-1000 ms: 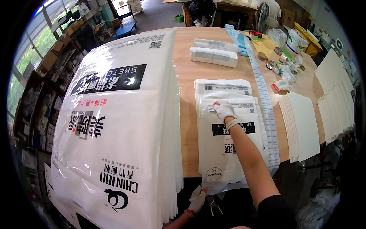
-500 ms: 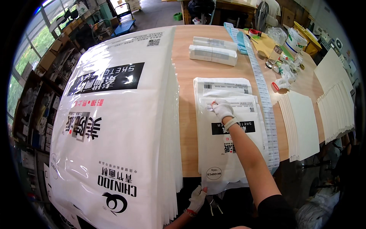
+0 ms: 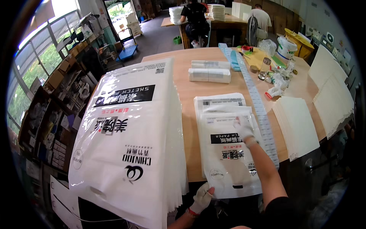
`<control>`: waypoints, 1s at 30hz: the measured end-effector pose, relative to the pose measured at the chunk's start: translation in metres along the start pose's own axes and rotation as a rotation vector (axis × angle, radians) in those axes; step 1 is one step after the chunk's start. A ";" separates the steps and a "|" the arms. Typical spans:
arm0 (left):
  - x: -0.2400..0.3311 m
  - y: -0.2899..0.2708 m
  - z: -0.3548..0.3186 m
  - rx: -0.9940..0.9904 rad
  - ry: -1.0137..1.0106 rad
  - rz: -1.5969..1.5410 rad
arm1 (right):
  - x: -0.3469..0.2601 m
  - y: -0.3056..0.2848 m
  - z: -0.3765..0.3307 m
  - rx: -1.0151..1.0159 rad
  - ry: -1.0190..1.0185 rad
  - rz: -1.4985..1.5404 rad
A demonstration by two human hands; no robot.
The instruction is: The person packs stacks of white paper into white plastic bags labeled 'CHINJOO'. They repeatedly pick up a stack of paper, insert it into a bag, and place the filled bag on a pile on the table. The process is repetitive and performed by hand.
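Observation:
A stack of small white printed plastic bags [image 3: 223,183] lies in front of me, and its near edge overhangs the table. My left hand [image 3: 202,199], in a white glove with bare fingertips, pinches the near left corner of the top bag, thumb uppermost. Higher up on the same bag, my gloved right hand [image 3: 244,129] rests near its far right part, fingers stretched out and slightly blurred. To the left lies a thick stack of large white printed plastic bags [image 3: 122,152], which also hangs over the near edge.
A long strip of printed labels [image 3: 257,97] runs along the right of the small bags. Farther right stand white paper stacks [image 3: 295,126]. Two wrapped bundles [image 3: 209,75] lie at the back. A glass jar [image 3: 264,68] and bucket [image 3: 286,47] stand far right. Two people sit beyond.
My right hand has moved right and slightly nearer from the bag's far edge, its fingers straightening. My left hand stays at the near left corner. The view has tilted up.

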State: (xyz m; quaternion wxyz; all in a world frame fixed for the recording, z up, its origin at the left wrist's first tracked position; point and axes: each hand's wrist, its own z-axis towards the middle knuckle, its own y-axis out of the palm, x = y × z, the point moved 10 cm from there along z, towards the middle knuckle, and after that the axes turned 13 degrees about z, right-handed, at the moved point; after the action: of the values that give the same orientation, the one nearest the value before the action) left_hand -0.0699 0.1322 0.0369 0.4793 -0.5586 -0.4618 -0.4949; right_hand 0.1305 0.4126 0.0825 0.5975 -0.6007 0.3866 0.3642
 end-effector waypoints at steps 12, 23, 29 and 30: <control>0.288 0.046 -0.019 -0.200 0.946 0.438 | 0.066 -0.051 -0.231 0.118 0.085 0.961; 0.330 -0.295 -0.110 0.843 0.599 -0.359 | -0.311 0.055 -0.173 -0.568 -0.308 0.827; 0.245 -0.369 -0.140 0.964 0.392 0.397 | -0.358 0.104 -0.199 -0.538 -0.699 0.318; 0.216 -0.369 -0.136 0.965 0.431 -0.008 | -0.345 0.101 -0.194 -0.601 -0.603 0.512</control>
State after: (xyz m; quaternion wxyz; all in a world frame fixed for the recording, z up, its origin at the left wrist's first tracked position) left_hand -0.4320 0.0486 0.2881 0.7643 -0.1582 -0.5303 -0.3312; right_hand -0.1149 0.2302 0.3526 0.3743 -0.5001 0.2095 0.7522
